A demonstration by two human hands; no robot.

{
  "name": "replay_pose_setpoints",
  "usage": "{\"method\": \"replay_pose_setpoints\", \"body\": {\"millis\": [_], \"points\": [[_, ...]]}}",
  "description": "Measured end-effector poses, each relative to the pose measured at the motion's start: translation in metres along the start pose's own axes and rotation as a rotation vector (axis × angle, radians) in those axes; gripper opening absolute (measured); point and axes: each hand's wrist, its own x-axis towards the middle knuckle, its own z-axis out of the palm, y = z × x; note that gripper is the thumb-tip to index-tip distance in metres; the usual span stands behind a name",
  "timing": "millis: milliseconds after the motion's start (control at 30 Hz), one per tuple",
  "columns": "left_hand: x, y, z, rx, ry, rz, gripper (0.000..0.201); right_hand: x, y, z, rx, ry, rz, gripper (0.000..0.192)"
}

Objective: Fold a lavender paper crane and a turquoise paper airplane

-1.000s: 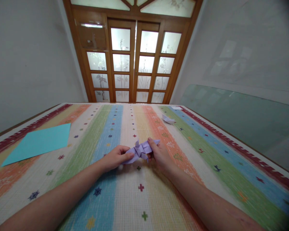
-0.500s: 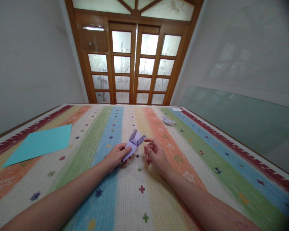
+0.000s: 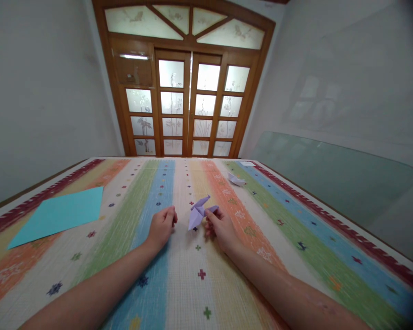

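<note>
A purple folded-paper crane (image 3: 197, 214) is held up over the middle of the table, its pointed parts spreading several ways. My right hand (image 3: 220, 226) pinches it by one point on the right side, between thumb and fingers. To the left of the crane, apart from it, my left hand (image 3: 162, 225) is closed with fingers curled in, and nothing shows in it. Both forearms reach in from the bottom edge.
A turquoise sheet of paper (image 3: 60, 213) lies flat at the left. Farther back on the right is a small pale folded-paper piece (image 3: 236, 179). A white slip (image 3: 247, 163) lies near the far right edge. The striped tablecloth (image 3: 186, 293) covers the table.
The crane has passed from my left hand to my right hand and has turned. My left hand has let go and drawn back left with its fingers curled. The view has tilted up slightly.
</note>
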Motion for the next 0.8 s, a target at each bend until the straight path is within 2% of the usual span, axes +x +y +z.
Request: {"method": "replay_pose_setpoints", "body": {"millis": [67,167,300,467,633,700,800], "points": [[0.001,0.000,-0.002,0.108,0.032,0.054,0.051,0.002,-0.002,0.000,-0.003,0.011,0.017,0.038],[0.000,0.002,0.002,0.268,-0.021,0.129,0.043,0.006,-0.011,-0.005,-0.032,0.010,0.030,0.035],[-0.005,0.005,0.010,0.440,-0.096,0.220,0.034,0.020,-0.034,-0.033,-0.116,0.004,0.006,0.030],[-0.011,0.008,0.014,0.607,-0.149,0.316,0.026,0.058,-0.067,-0.107,-0.281,0.100,-0.031,0.023],[-0.015,0.012,0.017,0.724,-0.191,0.363,0.019,0.107,-0.096,-0.191,-0.462,0.267,0.036,0.021],[-0.015,0.012,0.019,0.758,-0.197,0.368,0.019,0.127,-0.105,-0.217,-0.514,0.316,0.085,0.032],[-0.015,0.012,0.020,0.792,-0.205,0.372,0.018,0.155,-0.109,-0.242,-0.557,0.379,0.141,0.035]]}}
